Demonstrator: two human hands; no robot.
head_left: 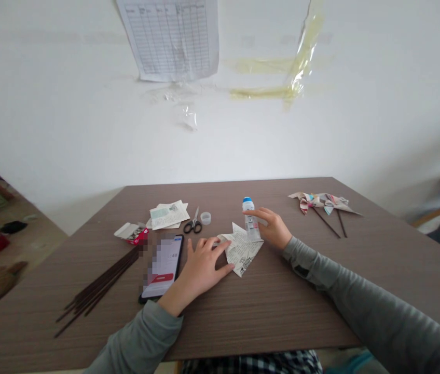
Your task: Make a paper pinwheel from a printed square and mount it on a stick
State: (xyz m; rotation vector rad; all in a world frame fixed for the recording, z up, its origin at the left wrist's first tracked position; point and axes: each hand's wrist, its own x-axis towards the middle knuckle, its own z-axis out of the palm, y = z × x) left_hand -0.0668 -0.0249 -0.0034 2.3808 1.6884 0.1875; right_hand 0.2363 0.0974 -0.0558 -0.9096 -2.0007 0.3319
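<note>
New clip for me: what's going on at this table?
A person's left hand is spread on a folded printed paper, while the right hand holds a bottle, blue end up, against it. Scissors, a phone and dark sticks lie to the left; two paper pinwheels lie at the far right.

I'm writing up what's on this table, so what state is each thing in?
Glue bottle: held in the right hand, blue end up
Printed paper piece: on the table, touched by the left hand
Scissors: blades look closed
Red-and-white box: open
Phone: screen lit
Brown sticks: loosely bunched
Two pinwheels: assembled, lying down
Paper sheets: overlapping
</note>
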